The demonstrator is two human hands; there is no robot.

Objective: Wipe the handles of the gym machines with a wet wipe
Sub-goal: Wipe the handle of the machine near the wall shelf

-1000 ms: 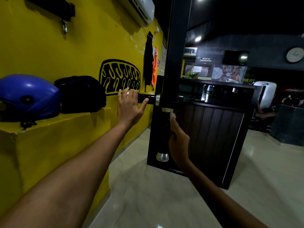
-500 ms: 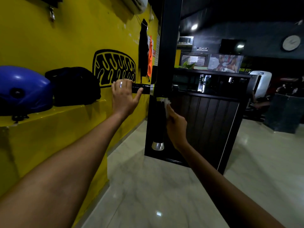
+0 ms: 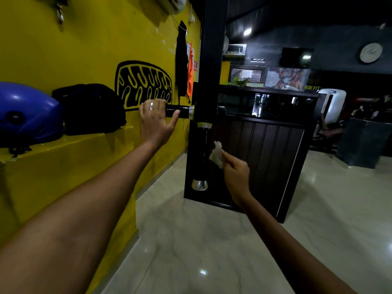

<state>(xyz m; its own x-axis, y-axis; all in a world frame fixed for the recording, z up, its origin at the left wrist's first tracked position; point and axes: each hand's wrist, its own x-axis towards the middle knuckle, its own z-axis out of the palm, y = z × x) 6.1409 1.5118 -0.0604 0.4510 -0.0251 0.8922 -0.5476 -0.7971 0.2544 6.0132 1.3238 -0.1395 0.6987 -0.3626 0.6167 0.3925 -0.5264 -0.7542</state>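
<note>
Hands are both busy on the same black gym machine. Left hand (image 3: 156,122) is wrapped round the horizontal handle (image 3: 177,110), fingers curled over the top and thumb underneath, so most of the grip is covered and only the stretch between the thumb and the upright post (image 3: 213,60) shows. Right hand (image 3: 236,174) pinches a crumpled white wet wipe (image 3: 216,154) between thumb and fingertips; the wipe sits just up and left of that hand, right beside the vertical handle (image 3: 202,153), and I honestly can't tell if it's touching the handle or just off it. That handle hangs straight down below the left hand's bar, with a shiny silver cap (image 3: 199,185) at the bottom.

Out past the left hand, on the yellow ledge (image 3: 84,141), there's a blue helmet (image 3: 29,115) cut off at the frame edge and a black bag (image 3: 91,109) too dark to make out. Behind the right hand is a dark panelled desk (image 3: 265,149); everything beyond it is dim apart from a wall clock (image 3: 371,53).
</note>
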